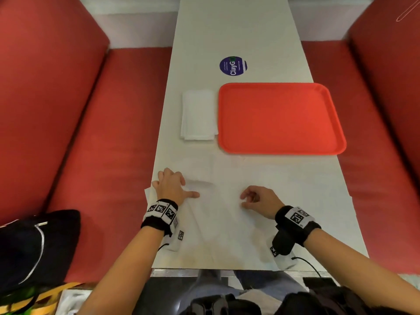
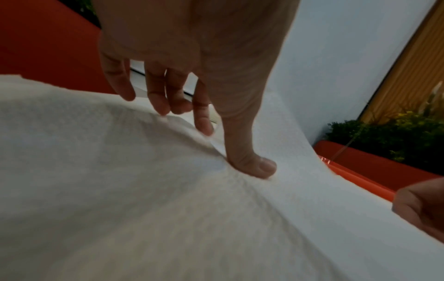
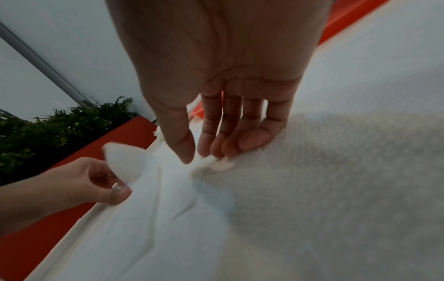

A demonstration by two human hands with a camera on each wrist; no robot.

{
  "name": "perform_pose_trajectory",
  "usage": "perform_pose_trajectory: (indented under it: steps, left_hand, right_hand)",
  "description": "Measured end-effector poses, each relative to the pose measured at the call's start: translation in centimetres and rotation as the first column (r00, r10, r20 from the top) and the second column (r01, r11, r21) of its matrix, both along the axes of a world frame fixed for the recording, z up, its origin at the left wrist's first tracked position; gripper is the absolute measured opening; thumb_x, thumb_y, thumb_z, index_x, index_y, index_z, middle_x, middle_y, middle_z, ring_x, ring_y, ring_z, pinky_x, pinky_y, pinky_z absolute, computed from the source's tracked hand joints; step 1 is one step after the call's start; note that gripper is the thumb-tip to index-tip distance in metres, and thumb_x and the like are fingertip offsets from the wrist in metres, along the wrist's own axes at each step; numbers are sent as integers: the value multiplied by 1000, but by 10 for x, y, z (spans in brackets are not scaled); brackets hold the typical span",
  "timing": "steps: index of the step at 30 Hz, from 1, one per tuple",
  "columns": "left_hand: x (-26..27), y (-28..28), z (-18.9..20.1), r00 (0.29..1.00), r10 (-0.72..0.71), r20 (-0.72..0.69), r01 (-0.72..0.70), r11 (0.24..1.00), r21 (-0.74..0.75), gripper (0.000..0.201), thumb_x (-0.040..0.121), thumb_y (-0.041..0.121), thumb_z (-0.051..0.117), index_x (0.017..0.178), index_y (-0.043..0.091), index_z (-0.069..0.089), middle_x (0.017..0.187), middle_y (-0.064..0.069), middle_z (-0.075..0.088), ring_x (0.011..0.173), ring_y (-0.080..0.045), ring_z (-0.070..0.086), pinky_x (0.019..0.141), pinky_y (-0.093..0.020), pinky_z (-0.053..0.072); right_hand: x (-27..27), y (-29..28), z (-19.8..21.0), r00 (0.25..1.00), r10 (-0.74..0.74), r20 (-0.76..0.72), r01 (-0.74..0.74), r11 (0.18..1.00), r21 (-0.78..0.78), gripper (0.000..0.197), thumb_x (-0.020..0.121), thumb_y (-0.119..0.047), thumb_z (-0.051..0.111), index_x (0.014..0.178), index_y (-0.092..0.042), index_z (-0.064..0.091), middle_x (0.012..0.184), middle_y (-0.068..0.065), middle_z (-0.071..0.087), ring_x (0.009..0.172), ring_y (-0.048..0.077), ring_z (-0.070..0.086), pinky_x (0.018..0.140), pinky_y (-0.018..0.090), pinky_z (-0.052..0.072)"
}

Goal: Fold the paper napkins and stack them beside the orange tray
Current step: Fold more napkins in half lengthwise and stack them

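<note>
I see a big white napkin (image 1: pixel 218 212) spread open on the near part of the tabletop (image 1: pixel 238 30), and both of my hands are on it. My left hand (image 1: pixel 172 185) is at the napkin's left side, close to the left edge of the tabletop. Its thumb (image 2: pixel 250 163) presses down on the paper, and its fingers (image 2: pixel 156 98) bend down to the paper's far edge, where a bit of it lifts up. From the right wrist view, that hand pinches a raised corner of the napkin between thumb and finger. My right hand (image 1: pixel 261 198) is near the middle of the napkin. Its thumb and fingertips (image 3: pixel 252 141) come close together and pinch a small fold of the paper. The napkin is crinkled between the two hands. Farther away, a stack (image 1: pixel 198 114) of folded napkins lies near the left edge of the tabletop. It sits just beside the left side of the tray (image 1: pixel 281 119), maybe touching it at the near corner. The tray lies along the right edge. A round sticker (image 1: pixel 233 65) is on the tabletop past the tray.
</note>
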State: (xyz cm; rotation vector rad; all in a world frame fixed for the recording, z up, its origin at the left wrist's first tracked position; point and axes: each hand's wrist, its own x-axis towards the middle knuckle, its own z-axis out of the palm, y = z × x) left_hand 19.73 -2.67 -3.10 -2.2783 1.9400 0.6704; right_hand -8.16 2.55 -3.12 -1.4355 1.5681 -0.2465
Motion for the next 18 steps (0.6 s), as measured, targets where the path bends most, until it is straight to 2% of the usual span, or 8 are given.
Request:
perform_pose_trajectory:
  steps: [2, 5, 7, 9, 11, 12, 15, 18]
  left_hand:
    - [4, 0, -1, 997, -22, -69, 21, 1000, -15, 52, 58, 60, 83, 87, 25, 57, 109, 4, 47, 111, -20, 39, 81, -33, 25]
    - [11, -3, 2, 987, -46, -153, 38, 998, -60, 63, 65, 49, 84, 112, 24, 49, 113, 3, 52, 110, -21, 42, 81, -35, 29]
    - [15, -6, 6, 988, -57, -145, 49, 997, -59, 71, 68, 46, 83, 123, 23, 46, 116, 0, 53, 111, -22, 42, 86, -37, 34]
    - [13, -3, 13, 984, -87, -155, 71, 992, -106, 56, 73, 47, 79, 116, 21, 54, 112, 0, 52, 110, -22, 43, 89, -36, 38]
    - [-1, 5, 23, 961, -92, -261, 49, 985, -168, 34, 82, 46, 72, 94, 17, 60, 97, 0, 52, 99, -21, 49, 80, -32, 41]
    - [-13, 11, 27, 948, -81, -307, 35, 988, -151, 32, 85, 45, 69, 87, 15, 57, 91, 1, 52, 92, -21, 52, 73, -30, 40]
    - [-57, 30, 26, 937, -42, -348, 39, 999, -18, 43, 88, 53, 61, 90, 12, 49, 91, -4, 55, 86, -24, 56, 68, -30, 40]
    - [-85, 32, 15, 968, 26, -250, -6, 997, 81, 68, 81, 67, 60, 114, 7, 52, 115, -10, 59, 107, -29, 58, 82, -34, 45]
  right_hand:
    - [0, 0, 1, 1000, 11, -4, -11, 1000, 11, 15, 82, -17, 74, 95, -16, 68, 77, -5, 60, 65, 6, 51, 63, 16, 41]
    - [0, -3, 5, 999, 45, -21, -44, 999, 20, 14, 83, -20, 74, 94, -19, 67, 78, -5, 60, 67, 7, 52, 64, 17, 41]
    - [1, -5, 7, 996, 65, -57, -64, 998, 22, 14, 83, -22, 74, 94, -20, 66, 80, -5, 59, 69, 6, 52, 63, 16, 40]
    - [3, -6, 8, 993, 79, -88, -77, 997, 28, 15, 83, -23, 74, 94, -21, 65, 81, -6, 59, 71, 7, 53, 63, 16, 40]
    - [5, -7, 8, 989, 90, -115, -87, 996, 30, 15, 83, -25, 74, 93, -21, 65, 82, -6, 59, 74, 11, 54, 65, 18, 42]
    - [6, -7, 7, 987, 94, -129, -91, 995, 30, 14, 83, -25, 74, 93, -21, 64, 82, -6, 59, 76, 12, 55, 67, 20, 42]
    - [9, -6, 6, 983, 96, -155, -94, 995, 19, 13, 83, -22, 73, 90, -22, 62, 82, -4, 57, 78, 15, 54, 70, 23, 42]
    - [10, -5, 4, 986, 70, -154, -69, 998, 12, 12, 83, -21, 72, 89, -22, 62, 82, -2, 58, 75, 14, 53, 66, 22, 41]
